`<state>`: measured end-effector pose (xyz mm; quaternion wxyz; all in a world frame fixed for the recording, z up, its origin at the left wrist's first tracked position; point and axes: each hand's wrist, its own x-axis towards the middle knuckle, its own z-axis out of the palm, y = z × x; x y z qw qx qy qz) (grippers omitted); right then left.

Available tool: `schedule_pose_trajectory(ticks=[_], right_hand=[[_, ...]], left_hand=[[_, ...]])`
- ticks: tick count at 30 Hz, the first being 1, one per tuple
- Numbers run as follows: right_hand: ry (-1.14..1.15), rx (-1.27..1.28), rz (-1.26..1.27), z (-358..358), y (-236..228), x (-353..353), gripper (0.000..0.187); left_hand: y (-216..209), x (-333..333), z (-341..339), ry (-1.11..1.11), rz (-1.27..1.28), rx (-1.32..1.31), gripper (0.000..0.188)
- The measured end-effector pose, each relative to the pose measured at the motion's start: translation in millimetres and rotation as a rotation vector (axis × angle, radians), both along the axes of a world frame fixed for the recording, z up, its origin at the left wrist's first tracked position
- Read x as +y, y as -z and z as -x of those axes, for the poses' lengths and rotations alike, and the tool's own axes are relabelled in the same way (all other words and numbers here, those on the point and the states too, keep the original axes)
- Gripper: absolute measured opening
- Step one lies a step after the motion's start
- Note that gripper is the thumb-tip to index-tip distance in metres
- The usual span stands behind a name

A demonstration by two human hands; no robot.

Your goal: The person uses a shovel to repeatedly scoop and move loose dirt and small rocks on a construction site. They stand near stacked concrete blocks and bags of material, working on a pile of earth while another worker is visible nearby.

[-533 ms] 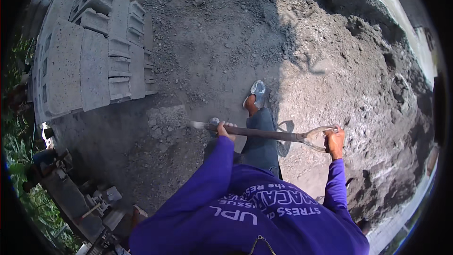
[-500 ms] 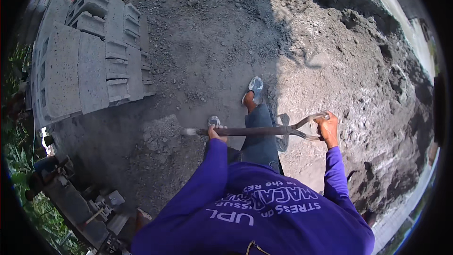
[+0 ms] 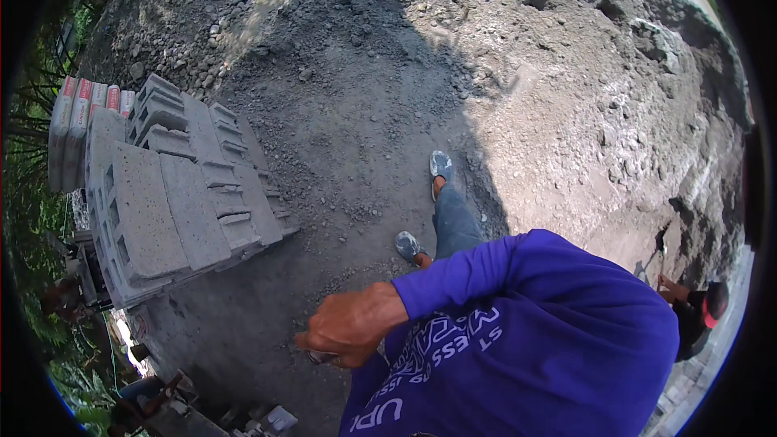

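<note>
My right hand [image 3: 352, 328] reaches across my body to the left, its fingers closed in a fist. A small greyish piece of the shovel's handle [image 3: 320, 356] shows beneath the fingers; the shaft and blade are hidden. My left hand is out of sight, and my purple-sleeved right arm and torso cover the lower middle. Under the fist lies grey, gravelly ground [image 3: 267, 320].
A stack of grey concrete blocks [image 3: 162, 210] stands at left, with bagged sacks [image 3: 81, 125] behind it. Rubble [image 3: 202, 57] lies far left, and a sunlit dirt bank [image 3: 631, 113] rises at right. Another person [image 3: 704, 316] is at the right edge.
My right hand has swung from the right across to the left with the shovel's handle. My left hand and most of the shovel have left sight. My view has turned, and the other person now shows.
</note>
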<state>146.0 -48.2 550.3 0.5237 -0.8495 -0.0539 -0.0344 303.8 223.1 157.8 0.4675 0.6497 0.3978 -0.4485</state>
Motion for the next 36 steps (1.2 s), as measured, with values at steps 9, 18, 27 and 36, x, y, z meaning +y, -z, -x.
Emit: schedule_pose_trajectory(ticks=[9,18,27,36], right_hand=[[1.004,0.288,-0.278,225.7,-9.1,-115.4,0.042],[2.145,0.137,-1.068,277.6,110.8,40.7,0.039],[3.084,-0.441,-1.619,50.6,253.6,201.6,0.012],[3.172,-0.907,-2.293,37.3,345.8,177.5,0.006]], left_hand=[[30.4,-275.4,78.6,0.523,0.111,0.245,0.033],[39.7,-416.0,178.1,0.81,0.235,0.241,0.036],[96.6,-349.3,190.6,1.591,0.032,0.298,0.041],[262.5,-285.0,220.9,2.05,-0.166,0.038,0.045]])
